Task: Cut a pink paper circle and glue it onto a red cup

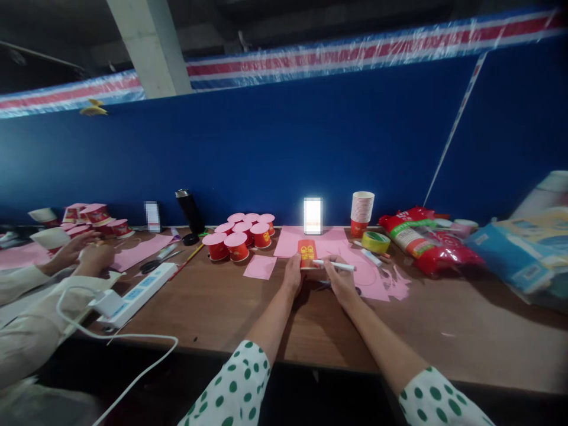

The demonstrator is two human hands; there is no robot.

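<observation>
My left hand (293, 273) is closed on the side of a red paper cup (307, 253) with yellow print, held over the table's middle. A slim white pen (339, 266) is gripped in my right hand (339, 281), its tip end close to the cup's right side; whether it touches I cannot tell. Behind the cup lies a large sheet of pink paper (288, 239). Just right of my right hand is more pink paper (366, 275) with a round outline and torn-looking scraps. A small pink paper square (260, 267) rests to the left of the cup.
Several red cups with pink tops (237, 239) stand left. Behind are a lit phone (313, 216) and stacked paper cups (362, 210). Yellow-green tape (376, 241) and a red bag (428, 239) lie right. A power strip (139, 293) and a co-worker's hands (95, 258) are at left.
</observation>
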